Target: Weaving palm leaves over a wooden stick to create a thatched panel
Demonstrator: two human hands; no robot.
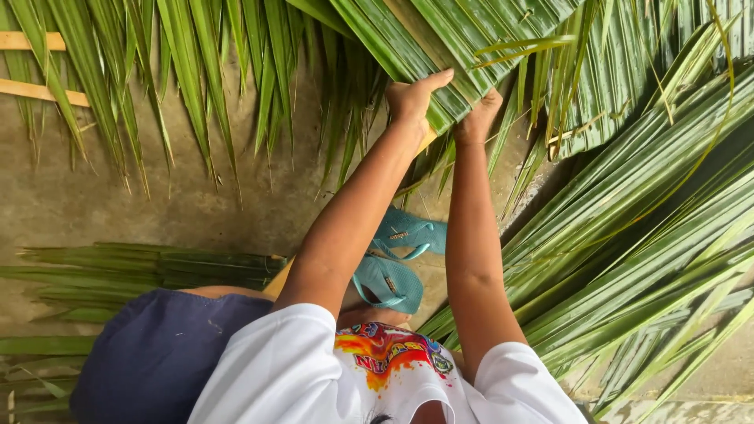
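Both my arms reach forward to a panel of folded green palm leaves (463, 39) at the top middle. My left hand (412, 100) presses on the lower edge of the panel, thumb stretched along a leaf and fingers closed around it. Just to the right of it, my right hand (477, 118) grips the same edge, with its fingers curled under the leaf and hidden. A pale wooden strip (428, 140) shows just below my left hand, under the leaves.
I sit on a concrete floor (94, 204) in blue shorts (157, 353). Two teal flip-flops (397, 259) lie between my arms. Loose palm fronds pile at the right (644, 235), a bundle lies at the left (141, 271), and pale slats (35, 67) sit top left.
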